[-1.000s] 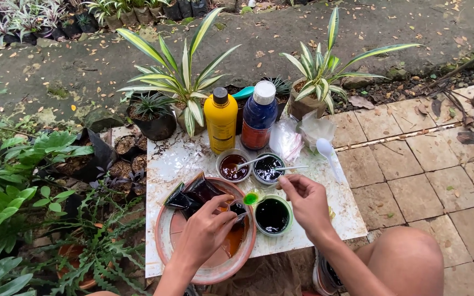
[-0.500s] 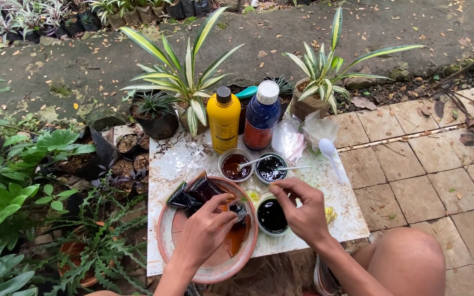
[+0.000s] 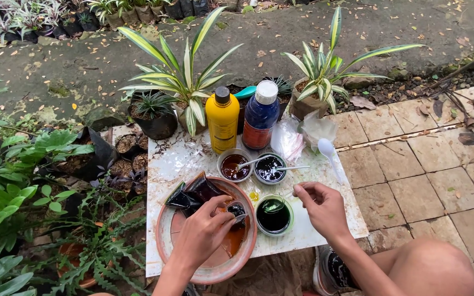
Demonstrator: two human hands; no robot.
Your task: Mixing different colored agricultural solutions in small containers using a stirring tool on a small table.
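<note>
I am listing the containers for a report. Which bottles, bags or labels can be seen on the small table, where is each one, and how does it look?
Yellow bottle: back of the table, left of the pair, upright, black cap.
Blue bottle: right beside it, dark blue, white cap, red-orange label band.
Clear plastic bags: right of the bottles, crumpled.
Dark pouch: in the terracotta dish, near the left hand.
</note>
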